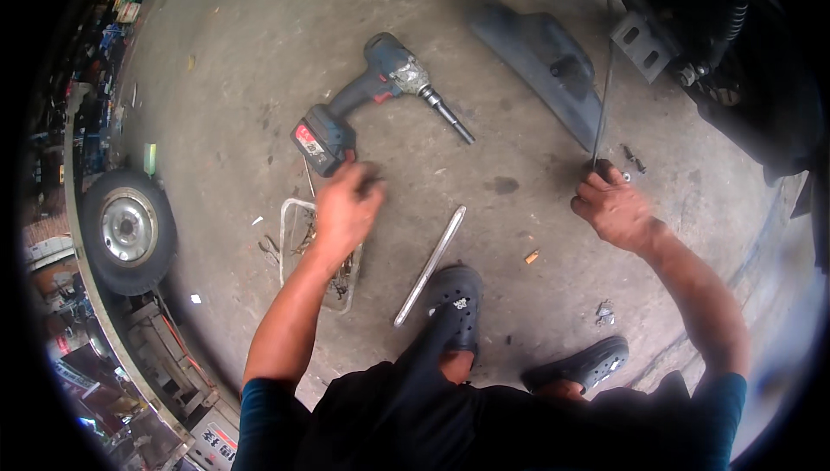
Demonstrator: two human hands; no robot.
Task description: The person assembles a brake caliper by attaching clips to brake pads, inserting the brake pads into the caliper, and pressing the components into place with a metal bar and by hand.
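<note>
My right hand (pixel 616 210) is closed, its fingers pinched at the lower end of a thin dark cable (pixel 609 65) that runs up toward the vehicle. Just beyond that hand, a few bolts (pixel 634 160) lie on the concrete. My left hand (pixel 347 207) hangs over a tray with a pale rim (pixel 284 238) holding small tools, partly hidden by my arm. Its fingers are blurred near the battery of a cordless impact wrench (pixel 389 73), and I cannot tell whether they touch it. The wrench lies on its side with a long socket fitted.
A dark plastic panel (pixel 540 65) lies beside the vehicle (pixel 735 65) at far right. Between my arms is a metal bar (pixel 430 265). A wheel with a tyre (pixel 128 231) stands at left by cluttered shelving. My clogs (pixel 454 307) are on the floor below.
</note>
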